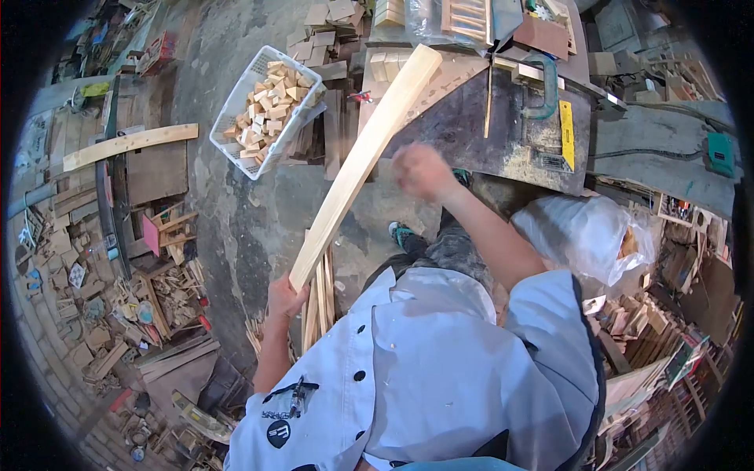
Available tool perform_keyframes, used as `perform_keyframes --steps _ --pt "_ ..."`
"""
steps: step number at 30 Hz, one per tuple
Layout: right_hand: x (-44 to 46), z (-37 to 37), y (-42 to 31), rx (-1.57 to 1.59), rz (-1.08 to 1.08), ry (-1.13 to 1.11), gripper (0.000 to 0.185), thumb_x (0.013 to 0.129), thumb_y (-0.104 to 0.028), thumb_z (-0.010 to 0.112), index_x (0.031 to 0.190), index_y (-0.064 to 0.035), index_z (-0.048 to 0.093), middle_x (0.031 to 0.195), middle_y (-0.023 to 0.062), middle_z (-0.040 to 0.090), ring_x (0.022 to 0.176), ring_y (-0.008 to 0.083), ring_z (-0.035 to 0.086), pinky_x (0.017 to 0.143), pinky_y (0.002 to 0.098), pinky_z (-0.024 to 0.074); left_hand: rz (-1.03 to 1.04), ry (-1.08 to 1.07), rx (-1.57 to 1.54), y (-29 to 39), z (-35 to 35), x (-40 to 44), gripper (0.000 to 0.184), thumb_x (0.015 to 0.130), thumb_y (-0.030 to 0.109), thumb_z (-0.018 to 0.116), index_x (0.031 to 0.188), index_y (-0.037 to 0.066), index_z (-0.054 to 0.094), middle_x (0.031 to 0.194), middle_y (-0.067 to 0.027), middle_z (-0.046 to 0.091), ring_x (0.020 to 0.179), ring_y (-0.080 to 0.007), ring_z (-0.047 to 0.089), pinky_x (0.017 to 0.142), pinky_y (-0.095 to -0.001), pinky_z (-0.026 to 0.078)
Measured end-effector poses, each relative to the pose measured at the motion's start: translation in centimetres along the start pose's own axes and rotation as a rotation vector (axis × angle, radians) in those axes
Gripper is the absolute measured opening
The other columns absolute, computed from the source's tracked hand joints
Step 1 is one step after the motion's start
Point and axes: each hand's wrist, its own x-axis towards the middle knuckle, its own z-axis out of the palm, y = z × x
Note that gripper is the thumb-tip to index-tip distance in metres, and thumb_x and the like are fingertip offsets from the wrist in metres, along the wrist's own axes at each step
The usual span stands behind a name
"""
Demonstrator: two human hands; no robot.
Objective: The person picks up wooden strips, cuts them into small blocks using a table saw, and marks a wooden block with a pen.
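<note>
Our left hand (287,297) grips the near end of a long, pale wooden board (363,168), fingers and thumb closed around its edges. The board slants away from us and to the right, its far end over the worktop (463,133) and its near part above the concrete floor (228,204). Our right hand (422,171) is blurred, just beside the board's right edge near the front of the worktop; its fingers look bent, but we cannot tell how far they are closed.

On the right part of the worktop we see a teal curved piece (553,88), a yellow strip (567,135) and a scatter of sawdust (518,166). A small stack of pale blocks (385,67) sits toward its left side, beside the far part of the board. To the left of the board, a white plastic crate (297,124) holds many small cut wood pieces (271,106). Narrow wooden strips (320,302) lie lengthwise just right of our left hand, partly hidden by the board and our light blue shirt (448,369). A translucent plastic bag (581,235) bulges near our right forearm.
</note>
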Motion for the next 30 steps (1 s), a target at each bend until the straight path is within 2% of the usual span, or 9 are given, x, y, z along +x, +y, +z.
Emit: perform_keyframes --steps 4,6,8,10,13,16,22,25,30 --pt "2.1 -0.5 -0.1 -0.623 0.535 0.545 0.048 0.090 -0.033 0.070 0.131 -0.0094 0.064 0.123 0.0128 0.068 0.119 0.0356 0.064 0.112 0.0457 0.0464 0.008 -0.009 0.021 -1.6 0.4 -0.7 0.049 0.074 0.034 0.078 0.111 0.001 0.071 0.090 -0.0260 0.074 0.092 -0.0445 0.074 0.080 -0.0504 0.057" --pt "1.7 0.5 -0.5 -0.552 0.389 0.531 0.038 0.091 -0.033 0.069 0.120 -0.0092 0.067 0.113 0.0122 0.068 0.114 0.0351 0.065 0.113 0.0465 0.0445 0.027 -0.006 0.044 -2.6 0.5 -0.5 0.049 0.074 0.034 0.079 0.110 0.001 0.071 0.091 -0.0264 0.074 0.093 -0.0457 0.073 0.081 -0.0514 0.057" --pt "0.8 3.1 0.6 -0.058 -0.201 -0.146 0.033 0.089 -0.034 0.070 0.109 -0.0072 0.067 0.108 0.0123 0.067 0.112 0.0351 0.064 0.109 0.0490 0.0454 0.022 -0.005 0.062 -3.0 0.6 -0.5 0.050 0.074 0.036 0.078 0.109 0.001 0.070 0.092 -0.0272 0.074 0.093 -0.0473 0.072 0.082 -0.0523 0.057" --pt "1.5 0.3 -1.1 -0.018 -0.013 -0.427 0.036 0.091 -0.037 0.069 0.107 -0.0056 0.072 0.126 0.0163 0.065 0.132 0.0363 0.055 0.116 0.0511 0.0402 0.025 -0.004 0.033 -2.4 0.1 -0.9 0.052 0.074 0.038 0.078 0.109 0.001 0.071 0.092 -0.0270 0.074 0.093 -0.0471 0.072 0.082 -0.0524 0.057" --pt "1.3 0.8 1.1 -0.183 0.299 0.393 0.047 0.093 -0.038 0.068 0.126 -0.0048 0.064 0.135 0.0201 0.063 0.129 0.0394 0.057 0.111 0.0544 0.0428 -0.071 -0.042 0.035 -2.9 0.7 -1.7 0.052 0.074 0.040 0.076 0.109 0.001 0.071 0.093 -0.0267 0.074 0.094 -0.0469 0.072 0.083 -0.0527 0.057" --pt "2.2 2.5 -1.1 -0.561 0.445 0.375 0.063 0.101 -0.048 0.059 0.144 -0.0016 0.058 0.148 0.0259 0.053 0.141 0.0425 0.048 0.121 0.0573 0.0332 -0.054 -0.047 -0.034 -5.0 1.8 -1.5 0.051 0.075 0.039 0.076 0.110 0.002 0.072 0.092 -0.0266 0.074 0.093 -0.0464 0.073 0.083 -0.0527 0.057" --pt "1.9 7.0 -6.4 0.271 0.050 -0.561 0.043 0.104 -0.039 0.053 0.132 -0.0088 0.068 0.139 0.0177 0.065 0.137 0.0327 0.057 0.117 0.0463 0.0433 0.040 0.012 0.019 -3.7 3.3 0.0 0.049 0.077 0.039 0.075 0.110 0.002 0.073 0.092 -0.0268 0.074 0.092 -0.0473 0.072 0.083 -0.0542 0.057" --pt "0.4 9.5 -4.9 0.142 0.080 -0.430 0.031 0.101 -0.032 0.058 0.119 -0.0101 0.072 0.123 0.0119 0.073 0.118 0.0300 0.068 0.105 0.0416 0.0530 0.052 0.014 0.084 -3.6 3.7 0.9 0.048 0.079 0.039 0.075 0.109 0.002 0.073 0.091 -0.0253 0.074 0.091 -0.0471 0.072 0.082 -0.0543 0.057" --pt "0.1 1.6 -1.2 0.962 0.748 0.853 0.055 0.113 -0.035 0.053 0.154 0.0005 0.043 0.121 0.0121 0.066 0.091 0.0175 0.068 0.081 0.0316 0.0575 0.076 -0.022 0.151 -2.5 4.3 2.5 0.051 0.078 0.043 0.077 0.107 0.002 0.072 0.087 -0.0234 0.074 0.086 -0.0451 0.073 0.077 -0.0545 0.057"
